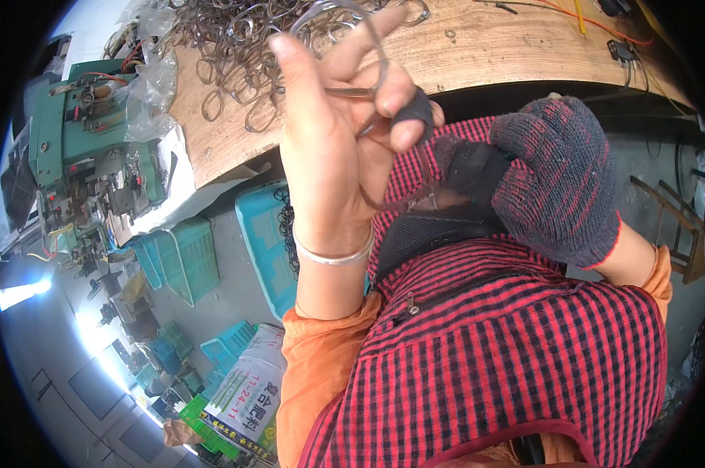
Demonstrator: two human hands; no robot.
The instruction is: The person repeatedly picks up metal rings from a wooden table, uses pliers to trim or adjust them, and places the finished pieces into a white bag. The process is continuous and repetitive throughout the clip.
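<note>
My bare left hand (335,128) is raised palm up at the table's front edge, with a silver bangle (335,255) on the wrist and a black wrap (414,114) around one finger. A thin looped metal piece (380,52), blurred, is held between thumb and fingers. My right hand (554,175), in a dark grey and red knitted glove, is curled in front of my chest, with a black wrap (475,167) on a finger. Another blurred curved strip (382,205) shows between the hands; I cannot tell which hand holds it.
Similar loops form a pile (235,58) on the wooden table (504,52). Green machinery (89,123) stands left. Turquoise crates (259,234) and a printed white sack (250,386) are below. A wooden stool (680,228) stands right, and cables (627,38) lie on the table.
</note>
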